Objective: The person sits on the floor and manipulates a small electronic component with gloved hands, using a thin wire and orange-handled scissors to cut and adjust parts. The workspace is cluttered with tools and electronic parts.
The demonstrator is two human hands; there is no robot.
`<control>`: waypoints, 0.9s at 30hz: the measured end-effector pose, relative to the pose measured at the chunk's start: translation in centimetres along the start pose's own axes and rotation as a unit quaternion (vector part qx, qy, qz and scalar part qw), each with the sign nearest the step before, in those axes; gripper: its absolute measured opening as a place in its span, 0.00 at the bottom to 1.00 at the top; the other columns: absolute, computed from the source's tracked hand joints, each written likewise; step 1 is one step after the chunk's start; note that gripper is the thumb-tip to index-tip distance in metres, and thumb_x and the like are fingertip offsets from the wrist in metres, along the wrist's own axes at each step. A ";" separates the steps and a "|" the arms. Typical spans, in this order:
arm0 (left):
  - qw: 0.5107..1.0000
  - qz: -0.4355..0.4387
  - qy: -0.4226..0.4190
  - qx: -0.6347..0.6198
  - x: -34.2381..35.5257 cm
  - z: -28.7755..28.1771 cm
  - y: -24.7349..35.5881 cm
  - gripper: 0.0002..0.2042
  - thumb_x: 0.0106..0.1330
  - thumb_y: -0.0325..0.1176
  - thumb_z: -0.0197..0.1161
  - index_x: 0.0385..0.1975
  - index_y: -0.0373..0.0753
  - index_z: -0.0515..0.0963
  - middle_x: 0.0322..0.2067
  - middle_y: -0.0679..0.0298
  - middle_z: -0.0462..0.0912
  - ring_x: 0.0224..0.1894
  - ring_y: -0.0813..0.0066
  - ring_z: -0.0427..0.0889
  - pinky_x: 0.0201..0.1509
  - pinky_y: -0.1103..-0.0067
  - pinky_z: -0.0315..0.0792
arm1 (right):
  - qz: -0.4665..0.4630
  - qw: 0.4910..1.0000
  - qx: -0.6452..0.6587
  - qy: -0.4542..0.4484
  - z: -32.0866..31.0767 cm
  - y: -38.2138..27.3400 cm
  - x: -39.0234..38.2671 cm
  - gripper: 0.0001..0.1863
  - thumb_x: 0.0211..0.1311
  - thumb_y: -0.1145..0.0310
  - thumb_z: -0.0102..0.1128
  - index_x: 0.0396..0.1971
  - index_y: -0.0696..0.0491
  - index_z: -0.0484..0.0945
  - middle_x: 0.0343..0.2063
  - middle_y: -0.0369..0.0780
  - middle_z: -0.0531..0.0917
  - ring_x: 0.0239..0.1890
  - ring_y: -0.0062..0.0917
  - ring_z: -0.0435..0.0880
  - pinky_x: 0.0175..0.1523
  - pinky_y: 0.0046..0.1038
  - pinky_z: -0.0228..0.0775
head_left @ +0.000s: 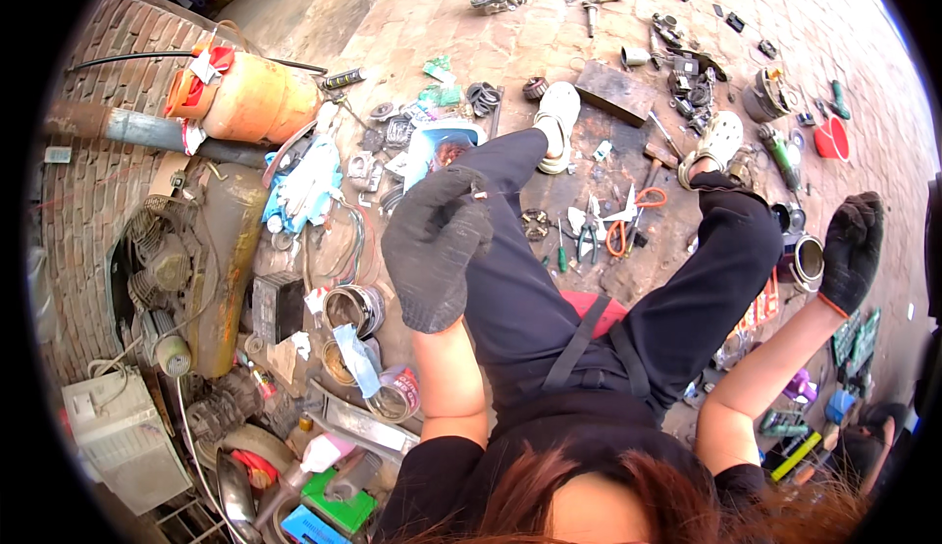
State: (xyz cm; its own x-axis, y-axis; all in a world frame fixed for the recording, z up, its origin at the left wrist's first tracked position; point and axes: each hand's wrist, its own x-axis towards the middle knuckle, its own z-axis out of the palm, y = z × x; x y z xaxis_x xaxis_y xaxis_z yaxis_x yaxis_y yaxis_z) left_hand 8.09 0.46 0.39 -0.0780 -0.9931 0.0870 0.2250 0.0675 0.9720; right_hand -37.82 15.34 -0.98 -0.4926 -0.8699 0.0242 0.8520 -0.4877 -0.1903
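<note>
I sit with both legs bent over a littered floor. My left hand (pixel 437 245), in a dark glove, is raised above my left thigh with its fingers curled around a small object (pixel 479 194) too small to name. My right hand (pixel 852 240), also gloved, is out to the right near a metal can (pixel 805 261), fingers curled together; what they hold, if anything, is hidden. Between my shoes lie orange-handled scissors (pixel 618 237), pliers (pixel 589 230), a green screwdriver (pixel 562 255) and a hammer (pixel 657 156).
An orange gas cylinder (pixel 265 98) lies by the brick wall at left, near a large rusty cylinder (pixel 221 279) and a white appliance (pixel 118 426). A metal block (pixel 613 93) and loose machine parts (pixel 692 83) lie ahead. A red bucket (pixel 832 140) stands at right.
</note>
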 end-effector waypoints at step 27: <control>0.999 0.034 -0.011 0.018 0.0 -2.0 -0.5 0.15 0.57 0.20 0.56 0.45 0.30 0.74 0.36 0.59 0.79 0.18 0.87 0.66 0.18 0.89 0.56 | 0.319 0.697 -0.638 -0.074 -1.0 16.9 -0.7 0.36 0.57 0.62 0.63 0.62 0.58 0.59 0.55 0.44 0.71 0.55 0.25 0.72 0.59 0.26 0.65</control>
State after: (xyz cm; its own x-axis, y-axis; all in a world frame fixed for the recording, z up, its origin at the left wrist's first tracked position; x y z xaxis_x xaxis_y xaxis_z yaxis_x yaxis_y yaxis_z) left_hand 9.90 0.24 -0.50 -0.0860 -0.9839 0.1568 0.1956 0.1376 0.9710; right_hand -23.26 7.80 -5.24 0.0186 -0.9241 -0.3817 -0.0085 0.3816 -0.9243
